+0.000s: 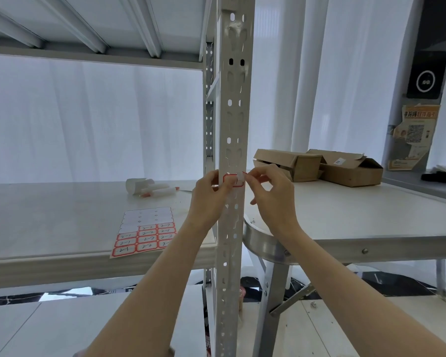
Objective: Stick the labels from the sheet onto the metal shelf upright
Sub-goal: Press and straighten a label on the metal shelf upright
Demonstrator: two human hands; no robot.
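Pinching a small label point(232, 181) at each end, both hands hold it flat on the front of the metal shelf upright point(233, 119). The left hand point(207, 194) has a tight grip on the label's left end, with its thumb on the front. The right hand point(271, 191) has a tight grip on the right end, with thumb and first finger closed on a white bit of it. The label is a little paper rectangle, white with a red edge. The upright is a tall, thin post of pale grey metal. It is smooth, with rows of small round and long holes.

Left of the upright, a smooth, pale shelf board point(62, 222) carries the label sheet point(144, 234). The sheet lies flat near the upright. Its top rows are bare white, and its lower rows hold red-edged labels with dark writing. Farther back on the board, left of the upright, lie some white tubes point(152, 189) with orange tips. What they are is hard to tell.

Right of the upright stands a white worktop point(358, 215) with a shiny metal rim and metal legs. On it sit two brown cardboard boxes point(289, 163), side by side, with loose flaps. What is inside them cannot be seen. White curtains point(88, 119) hang behind the upright.
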